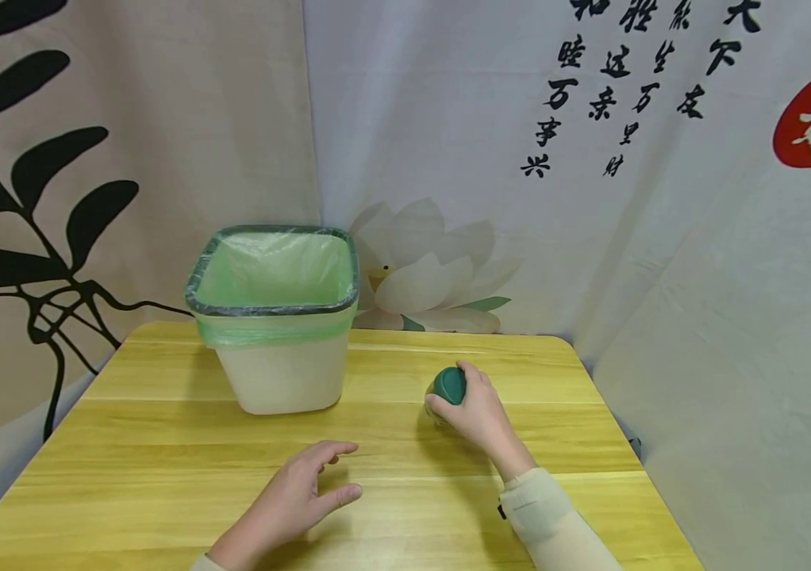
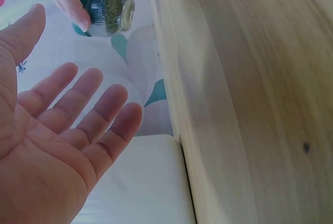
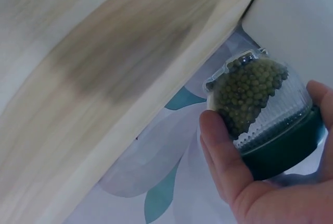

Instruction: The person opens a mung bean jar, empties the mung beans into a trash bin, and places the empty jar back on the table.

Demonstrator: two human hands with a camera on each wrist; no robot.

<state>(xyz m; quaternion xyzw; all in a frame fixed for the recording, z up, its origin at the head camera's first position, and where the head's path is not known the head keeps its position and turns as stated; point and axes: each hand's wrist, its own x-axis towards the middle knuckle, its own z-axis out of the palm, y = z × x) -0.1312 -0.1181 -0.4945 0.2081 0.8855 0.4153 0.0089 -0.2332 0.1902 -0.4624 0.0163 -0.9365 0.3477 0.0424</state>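
Observation:
A small clear ribbed jar (image 3: 255, 91) with a dark green lid (image 1: 451, 385) holds green beans that look like mung beans. My right hand (image 1: 475, 412) grips it round the lid, thumb on one side and fingers on the other. In the right wrist view the jar is tilted, its beans heaped toward the base, and it hangs above the tabletop. My left hand (image 1: 301, 492) is apart from it over the front of the table, fingers spread and palm facing inward, holding nothing. The left wrist view also shows the jar (image 2: 110, 10) in the right hand.
A whitish bin (image 1: 284, 369) lined with a green-tinted bag stands at the table's back left. The yellow wooden table (image 1: 391, 444) reaches to a printed cloth backdrop (image 1: 441, 119) with a lotus, leaves and dark characters.

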